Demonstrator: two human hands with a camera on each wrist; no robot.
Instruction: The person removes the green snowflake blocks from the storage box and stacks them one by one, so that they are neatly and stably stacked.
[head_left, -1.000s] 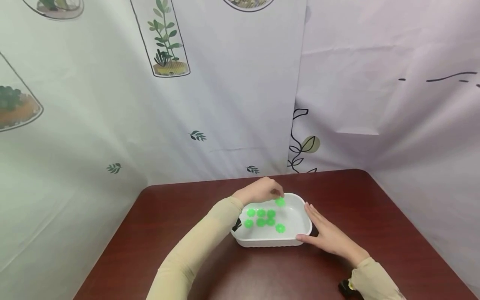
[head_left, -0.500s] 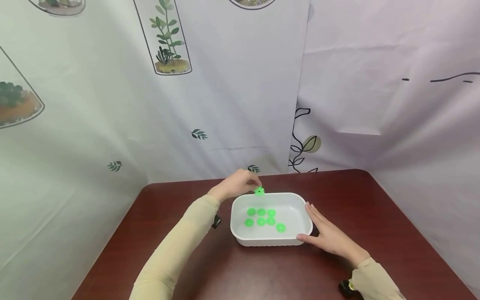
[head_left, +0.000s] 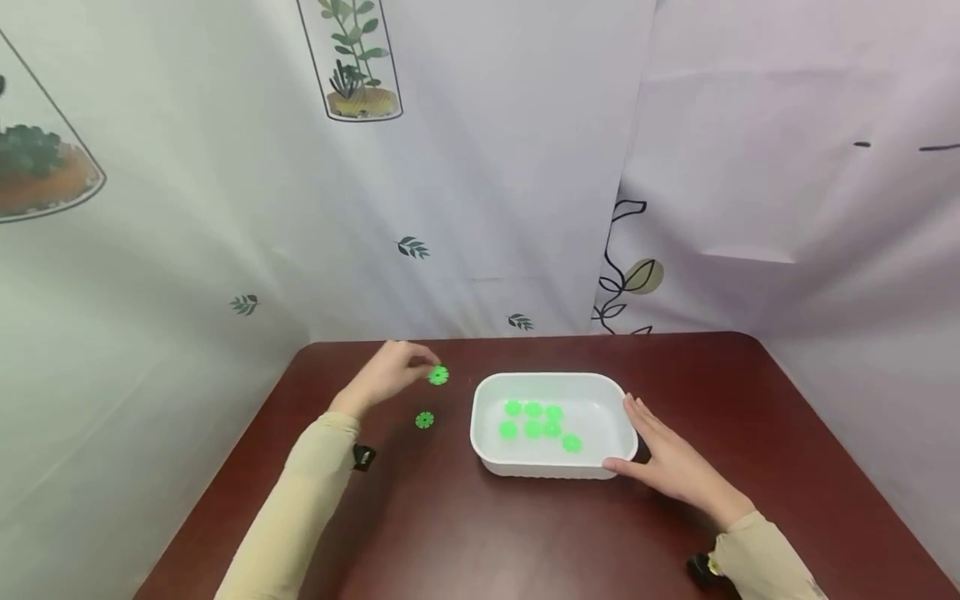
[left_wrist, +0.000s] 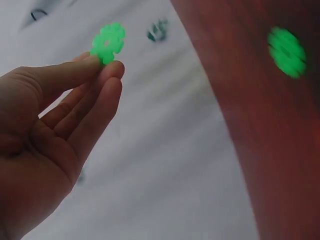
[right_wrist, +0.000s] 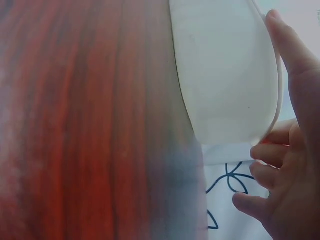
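Note:
My left hand (head_left: 392, 371) pinches a green snowflake building disc (left_wrist: 107, 42) between thumb and fingertips, above the table left of the white dish. The disc stands nearly upright, with notches round its edge and a hole in the middle. A second green disc (head_left: 424, 420) lies on the table below that hand. At the right end of the white dish (head_left: 525, 471), my right hand (head_left: 671, 458) rests with extended fingers on the rim and its thumb at the near corner. Several more green discs (head_left: 533, 428) lie flat inside the dish, mostly in its left half.
A dark red wooden table (head_left: 465, 542) reaches back to patterned white cloth walls (head_left: 525, 208). Black devices are strapped at both wrists, such as the right wrist camera (head_left: 703, 571).
My left hand has carried a disc from the dish's far rim leftward over the table. The disc on the table has come into sight. My right hand stays on the dish; the head view has shifted slightly.

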